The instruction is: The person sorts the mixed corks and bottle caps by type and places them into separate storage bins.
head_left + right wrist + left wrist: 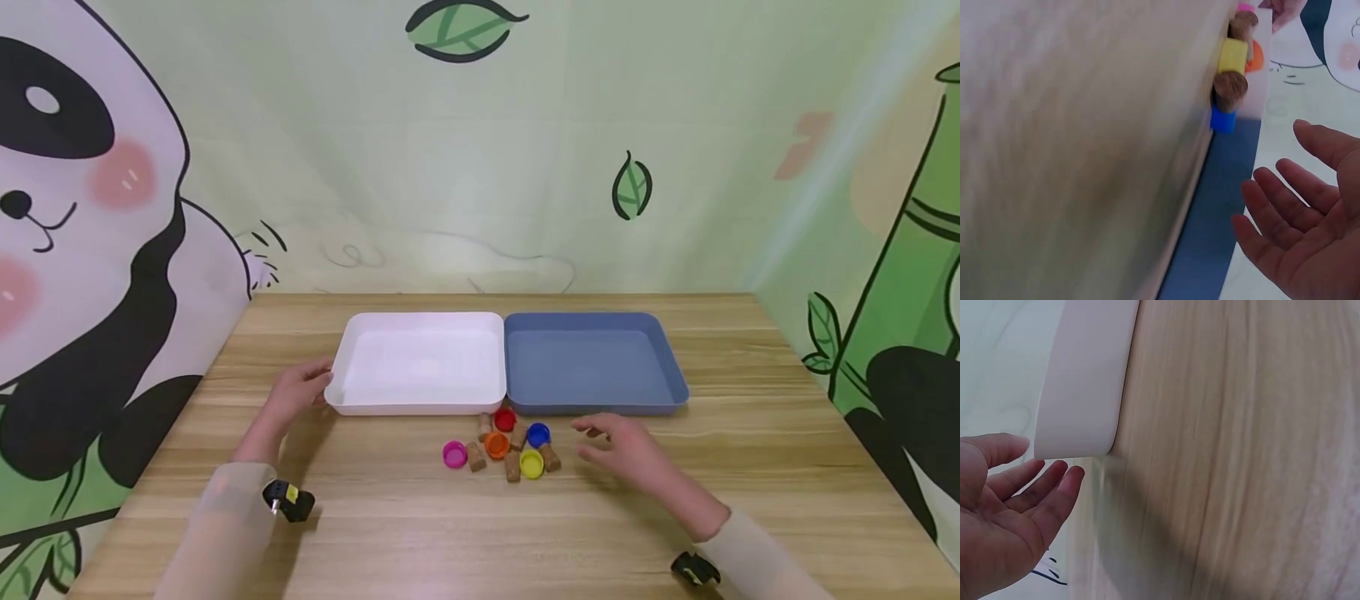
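Observation:
My left hand (295,392) is at the left end of a white tray (420,362). In the left wrist view its relaxed fingers lie right at the tray's corner, not curled round it. Small round plastic caps sit in a cluster in front of the trays: pink (454,455), orange (497,445), red (505,419), blue (538,434) and yellow (532,464). Among them lie several brown cork stoppers (476,457). Just right of this cluster hovers my right hand (626,450), fingers loosely bent and holding nothing.
A blue-grey tray (592,362) stands against the white one's right side. Both are on a wood-grain table (405,533), with a printed panda-and-leaf backdrop (480,167) behind. Each wrist carries a small black camera (288,501).

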Motion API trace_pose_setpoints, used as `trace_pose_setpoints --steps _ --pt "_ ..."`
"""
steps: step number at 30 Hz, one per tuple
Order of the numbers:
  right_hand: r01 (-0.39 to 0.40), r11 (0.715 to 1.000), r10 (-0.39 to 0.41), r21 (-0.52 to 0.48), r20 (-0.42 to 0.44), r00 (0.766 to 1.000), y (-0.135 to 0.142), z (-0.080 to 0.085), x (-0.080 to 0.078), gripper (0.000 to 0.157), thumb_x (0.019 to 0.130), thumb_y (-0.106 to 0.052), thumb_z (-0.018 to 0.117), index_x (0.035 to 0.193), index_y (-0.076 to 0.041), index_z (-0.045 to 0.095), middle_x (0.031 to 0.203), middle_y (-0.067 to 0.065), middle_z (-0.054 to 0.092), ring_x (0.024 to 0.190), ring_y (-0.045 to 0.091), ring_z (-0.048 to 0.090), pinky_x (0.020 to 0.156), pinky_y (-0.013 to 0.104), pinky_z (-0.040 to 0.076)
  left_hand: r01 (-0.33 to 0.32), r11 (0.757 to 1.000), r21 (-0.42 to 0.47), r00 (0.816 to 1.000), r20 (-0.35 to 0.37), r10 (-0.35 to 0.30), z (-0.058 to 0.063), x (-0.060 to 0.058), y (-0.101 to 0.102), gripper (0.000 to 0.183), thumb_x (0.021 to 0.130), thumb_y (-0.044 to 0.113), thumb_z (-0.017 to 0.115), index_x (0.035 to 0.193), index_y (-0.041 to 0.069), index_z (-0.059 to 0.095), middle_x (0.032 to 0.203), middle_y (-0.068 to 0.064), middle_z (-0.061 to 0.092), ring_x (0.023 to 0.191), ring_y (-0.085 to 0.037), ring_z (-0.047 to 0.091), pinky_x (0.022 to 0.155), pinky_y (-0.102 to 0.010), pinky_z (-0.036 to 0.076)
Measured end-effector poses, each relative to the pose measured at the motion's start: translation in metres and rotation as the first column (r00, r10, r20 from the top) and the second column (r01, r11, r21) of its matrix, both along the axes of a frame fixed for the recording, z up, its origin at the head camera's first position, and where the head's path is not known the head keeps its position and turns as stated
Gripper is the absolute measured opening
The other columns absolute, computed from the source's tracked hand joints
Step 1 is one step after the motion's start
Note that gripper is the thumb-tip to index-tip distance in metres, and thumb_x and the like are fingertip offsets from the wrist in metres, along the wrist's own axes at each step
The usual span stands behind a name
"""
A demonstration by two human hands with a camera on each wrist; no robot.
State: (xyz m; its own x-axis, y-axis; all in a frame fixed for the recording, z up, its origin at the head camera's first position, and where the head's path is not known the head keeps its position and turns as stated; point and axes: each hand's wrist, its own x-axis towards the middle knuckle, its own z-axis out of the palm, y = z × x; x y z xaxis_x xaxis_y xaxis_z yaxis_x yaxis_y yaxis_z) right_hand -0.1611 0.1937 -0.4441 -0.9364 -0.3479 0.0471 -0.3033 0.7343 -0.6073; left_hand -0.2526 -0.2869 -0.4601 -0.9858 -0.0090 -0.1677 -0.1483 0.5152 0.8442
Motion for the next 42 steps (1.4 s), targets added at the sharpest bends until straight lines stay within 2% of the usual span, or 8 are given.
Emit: trace_pose_setpoints --steps 9,19,21,24,28,33,38,42 --pt "-0.105 0.994 0.105 -0.010 0.037 0.994 -0.015 -0.011 -0.003 0.036 0.089 -0.016 0.079 0.116 0.006 0.073 0.111 0.021 0.076 0.090 0.025 0.074 0.079 0.033 0.063 -0.035 0.995 0.096 0.998 0.047 0.030 -0.002 0.000 0.000 0.048 0.105 0.007 0.050 0.147 -0.014 0.042 0.148 -0.039 0.044 0.074 0.007 0.060 0.070 -0.010 0.055" --pt "-0.071 0.997 0.072 -0.010 0.113 0.991 -0.022 -0.015 -0.005 0.036 0.087 -0.017 0.080 0.115 0.006 0.074 0.106 0.019 0.077 0.084 0.019 0.073 0.074 0.028 0.062 -0.080 0.978 0.192 0.990 0.126 0.056 -0.006 -0.004 -0.003 0.048 0.106 0.008 0.050 0.149 -0.013 0.040 0.147 -0.035 0.047 0.078 0.005 0.064 0.075 -0.016 0.060" --pt "-0.062 0.998 0.062 -0.007 0.124 0.990 -0.022 -0.016 -0.005 0.036 0.087 -0.017 0.080 0.114 0.006 0.074 0.104 0.019 0.078 0.085 0.019 0.073 0.074 0.028 0.062 -0.092 0.965 0.246 0.988 0.141 0.058 -0.007 -0.004 -0.005 0.049 0.106 0.008 0.050 0.149 -0.014 0.039 0.141 -0.030 0.057 0.079 0.004 0.065 0.076 -0.018 0.061" --pt "-0.057 0.998 0.058 -0.007 0.128 0.990 -0.023 -0.016 -0.007 0.036 0.086 -0.017 0.081 0.113 0.007 0.074 0.102 0.018 0.078 0.085 0.019 0.072 0.075 0.030 0.061 -0.114 0.934 0.338 0.985 0.163 0.061 -0.010 -0.004 -0.009 0.052 0.106 0.007 0.052 0.150 -0.015 0.036 0.118 -0.015 0.074 0.077 0.002 0.068 0.076 -0.019 0.062" --pt "-0.054 0.999 0.054 0.000 0.132 0.990 -0.025 -0.016 -0.010 0.035 0.086 -0.017 0.081 0.111 0.006 0.075 0.100 0.017 0.078 0.086 0.020 0.073 0.076 0.032 0.062 -0.146 0.897 0.418 0.980 0.182 0.074 -0.012 -0.006 -0.011 0.055 0.104 0.005 0.054 0.150 -0.016 0.033 0.094 0.006 0.073 0.076 0.000 0.068 0.074 -0.019 0.062" --pt "-0.033 0.999 0.029 0.027 0.153 0.988 -0.030 -0.013 -0.011 0.034 0.086 -0.019 0.082 0.109 0.005 0.076 0.099 0.014 0.079 0.088 0.020 0.072 0.079 0.035 0.062 -0.158 0.892 0.424 0.978 0.189 0.083 -0.011 -0.007 -0.011 0.055 0.104 0.005 0.055 0.150 -0.016 0.034 0.093 0.006 0.074 0.075 0.000 0.068 0.073 -0.019 0.062" --pt "-0.028 0.999 0.022 0.036 0.151 0.988 -0.035 -0.012 -0.010 0.024 0.085 -0.017 0.081 0.099 0.001 0.078 0.088 0.008 0.077 0.077 0.010 0.063 0.069 0.026 0.055 -0.165 0.901 0.402 0.976 0.197 0.091 -0.008 -0.004 -0.009 0.054 0.104 0.005 0.056 0.149 -0.015 0.037 0.100 0.001 0.074 0.075 0.000 0.067 0.073 -0.019 0.062" --pt "-0.011 0.999 0.004 0.051 0.142 0.990 -0.037 -0.013 -0.010 0.020 0.084 -0.014 0.081 0.097 0.002 0.078 0.084 0.007 0.076 0.072 0.008 0.059 0.065 0.023 0.052 -0.177 0.896 0.407 0.974 0.205 0.099 -0.008 -0.003 -0.009 0.055 0.103 0.005 0.057 0.149 -0.016 0.036 0.094 0.006 0.072 0.075 0.000 0.067 0.072 -0.019 0.062"
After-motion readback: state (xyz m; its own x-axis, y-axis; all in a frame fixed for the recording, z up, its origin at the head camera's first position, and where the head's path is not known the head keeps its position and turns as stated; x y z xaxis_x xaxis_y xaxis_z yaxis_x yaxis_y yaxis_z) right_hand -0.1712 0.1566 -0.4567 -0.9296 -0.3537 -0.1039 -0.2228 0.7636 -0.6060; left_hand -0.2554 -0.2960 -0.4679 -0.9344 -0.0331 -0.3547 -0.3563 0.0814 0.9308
